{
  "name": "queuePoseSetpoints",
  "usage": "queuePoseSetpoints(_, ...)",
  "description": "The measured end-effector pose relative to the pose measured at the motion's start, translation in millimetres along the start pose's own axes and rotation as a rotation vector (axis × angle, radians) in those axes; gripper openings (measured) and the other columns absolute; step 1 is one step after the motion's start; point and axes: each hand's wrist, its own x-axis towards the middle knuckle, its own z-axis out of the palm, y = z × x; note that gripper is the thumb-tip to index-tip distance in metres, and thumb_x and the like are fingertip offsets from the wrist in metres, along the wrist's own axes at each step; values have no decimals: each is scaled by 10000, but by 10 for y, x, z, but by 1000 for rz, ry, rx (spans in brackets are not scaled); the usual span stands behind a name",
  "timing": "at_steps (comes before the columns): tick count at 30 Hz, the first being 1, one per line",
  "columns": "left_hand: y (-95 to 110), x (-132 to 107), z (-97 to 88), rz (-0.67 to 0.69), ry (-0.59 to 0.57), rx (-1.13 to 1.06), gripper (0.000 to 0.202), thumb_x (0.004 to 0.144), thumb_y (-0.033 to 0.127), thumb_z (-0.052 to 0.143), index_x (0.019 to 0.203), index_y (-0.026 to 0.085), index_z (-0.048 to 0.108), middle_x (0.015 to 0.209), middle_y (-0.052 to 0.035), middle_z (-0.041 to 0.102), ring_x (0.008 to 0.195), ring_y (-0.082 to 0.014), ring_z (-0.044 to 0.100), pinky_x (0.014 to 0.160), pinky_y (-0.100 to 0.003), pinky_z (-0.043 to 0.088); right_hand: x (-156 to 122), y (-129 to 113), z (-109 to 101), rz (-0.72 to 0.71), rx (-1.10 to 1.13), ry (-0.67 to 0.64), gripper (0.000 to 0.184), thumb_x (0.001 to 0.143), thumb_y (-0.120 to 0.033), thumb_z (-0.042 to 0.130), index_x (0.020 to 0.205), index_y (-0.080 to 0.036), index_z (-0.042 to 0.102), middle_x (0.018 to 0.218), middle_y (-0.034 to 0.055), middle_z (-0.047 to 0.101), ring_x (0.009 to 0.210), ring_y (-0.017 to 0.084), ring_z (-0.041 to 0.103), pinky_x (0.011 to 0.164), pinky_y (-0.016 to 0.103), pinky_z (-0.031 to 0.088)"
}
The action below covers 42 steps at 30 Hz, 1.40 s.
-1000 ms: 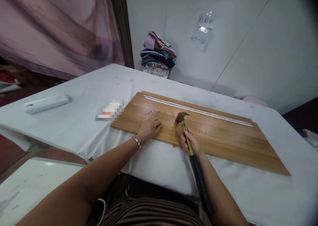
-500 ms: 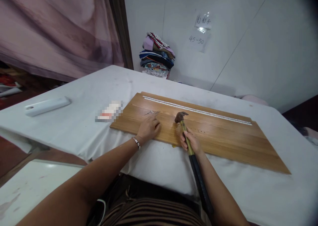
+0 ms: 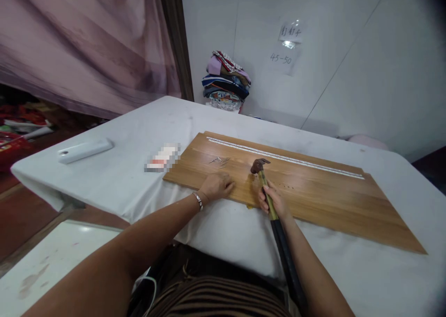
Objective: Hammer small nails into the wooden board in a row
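My right hand (image 3: 274, 199) is wrapped round the upper handle of a claw hammer (image 3: 267, 191), close below its rusty head. The hammer's head hangs over the wooden board (image 3: 324, 201), and its black grip runs back along my forearm. My left hand (image 3: 216, 186) rests at the board's near edge with its fingers curled; whatever they may pinch is hidden. Several loose nails (image 3: 220, 161) lie on the board just beyond the left hand. A short row of small dark nail heads or holes (image 3: 286, 187) marks the board right of the hammer.
Two white printed strips (image 3: 278, 156) run along the board's far side. Left of the board are a blurred-out white and red item (image 3: 162, 158) and a white plastic object (image 3: 85, 150) on the white-covered table (image 3: 139, 122). Folded cloths (image 3: 227, 81) are stacked by the wall.
My left hand has drawn back from the loose nails toward the board's near edge. The right hand keeps its hold on the hammer. The whole view has shifted slightly.
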Motion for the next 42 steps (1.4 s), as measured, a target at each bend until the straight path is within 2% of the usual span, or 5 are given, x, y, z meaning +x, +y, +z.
queuePoseSetpoints(6, 18, 13, -50, 8, -23, -7, 317, 964, 313, 544, 686, 210, 656, 730, -64, 690, 770, -208, 648, 755, -338, 487, 5, -53, 39, -2, 3, -4, 440, 823, -520, 750, 1064, -267, 482, 607, -133, 541, 326, 62, 394, 288, 174, 327)
queuePoseSetpoints(17, 9, 22, -37, 1, -37, 79, 338, 985, 308, 534, 692, 197, 663, 779, -80, 712, 765, -212, 648, 728, -338, 472, 22, 16, 0, -3, 17, 18, 460, 836, -504, 739, 1145, -265, 497, 605, -128, 536, 320, 65, 381, 285, 173, 312)
queuePoseSetpoints(25, 0, 10, -28, 7, -13, 43, 320, 976, 287, 562, 685, 197, 659, 756, -69, 687, 763, -208, 645, 733, -332, 460, 35, 24, 27, 4, 2, 0, 441, 828, -524, 744, 1078, -266, 489, 600, -127, 549, 309, 62, 392, 283, 177, 330)
queuePoseSetpoints(33, 19, 29, -44, -4, -65, 134, 331, 997, 287, 545, 719, 178, 689, 787, -71, 707, 760, -190, 630, 705, -312, 417, 40, 63, 3, -1, 5, 3, 461, 829, -525, 744, 1107, -260, 488, 606, -131, 561, 316, 62, 394, 286, 176, 340)
queuePoseSetpoints(42, 41, 16, -64, -7, -29, 68, 322, 977, 260, 569, 677, 181, 655, 729, -48, 657, 733, -176, 601, 704, -302, 414, 28, 19, 38, -16, -5, -20, 398, 850, -521, 723, 1048, -263, 493, 614, -126, 554, 317, 60, 393, 285, 177, 325)
